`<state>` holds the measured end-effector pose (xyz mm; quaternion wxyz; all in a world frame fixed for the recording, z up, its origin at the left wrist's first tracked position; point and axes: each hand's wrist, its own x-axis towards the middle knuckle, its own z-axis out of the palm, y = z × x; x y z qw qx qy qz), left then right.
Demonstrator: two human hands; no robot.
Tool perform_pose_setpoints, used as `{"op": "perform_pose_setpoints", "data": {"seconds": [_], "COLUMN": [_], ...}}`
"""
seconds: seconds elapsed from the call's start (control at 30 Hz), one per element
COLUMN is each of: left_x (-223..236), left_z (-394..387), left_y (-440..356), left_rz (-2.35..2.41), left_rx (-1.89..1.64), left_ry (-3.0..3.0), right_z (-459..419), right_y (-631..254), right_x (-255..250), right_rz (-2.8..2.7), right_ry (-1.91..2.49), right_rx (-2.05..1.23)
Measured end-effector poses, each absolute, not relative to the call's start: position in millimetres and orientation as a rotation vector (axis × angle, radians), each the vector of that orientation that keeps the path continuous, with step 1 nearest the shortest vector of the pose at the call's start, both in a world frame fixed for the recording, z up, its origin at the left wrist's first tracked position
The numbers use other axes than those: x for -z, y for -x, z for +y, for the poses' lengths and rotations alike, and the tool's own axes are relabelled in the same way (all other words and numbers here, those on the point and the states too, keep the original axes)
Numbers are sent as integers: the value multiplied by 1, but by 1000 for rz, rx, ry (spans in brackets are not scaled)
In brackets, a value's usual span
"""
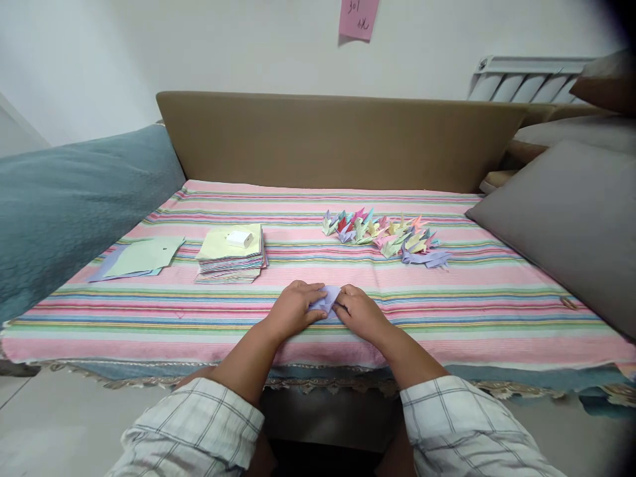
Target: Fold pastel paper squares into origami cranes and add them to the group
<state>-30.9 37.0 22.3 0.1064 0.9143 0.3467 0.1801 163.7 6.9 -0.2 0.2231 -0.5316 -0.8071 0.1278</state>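
Note:
A small folded piece of purple paper (328,299) lies on the striped cloth between my two hands. My left hand (297,308) rests over its left side, fingers and thumb pressing it to the cloth. At the paper's right edge, my right hand (358,310) pinches with thumb and curled fingers. Beyond the right hand sits a cluster of folded paper cranes (385,233) in many colours. To the left of my left hand stands a thick stack of square paper (231,255), with a small white block (239,238) on top.
Loose green and purple sheets (142,258) lie farther left on the striped cloth (298,218). A brown backrest (338,142) rises behind. A grey cushion (561,225) bounds the right side, a blue-covered armrest (84,199) the left. A small brown object (568,303) lies near the cushion.

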Motion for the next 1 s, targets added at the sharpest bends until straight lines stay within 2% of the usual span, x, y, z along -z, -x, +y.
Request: {"op": "perform_pose_setpoints", "data": {"seconds": [0.13, 0.33, 0.47, 0.57, 1.0], "left_x": [-22, -24, -26, -27, -27], "left_z": [38, 37, 33, 30, 24], "left_y": [31, 29, 26, 23, 22], "left_rz": [940, 907, 909, 928, 1066], "left_rx": [-557, -581, -579, -573, -499], "left_ry": [-2682, -2713, -2758, -2791, -2889], "right_z": [8, 12, 7, 0, 5], "right_y": [-167, -179, -185, -187, -187], "right_x": [-2, -1, -6, -13, -11], "right_rz": [-2175, -1617, -1562, -1716, -2048], "right_ry": [1409, 1388, 1141, 1033, 1249], "right_rx": [-472, -954, -1171, -1137, -710]}}
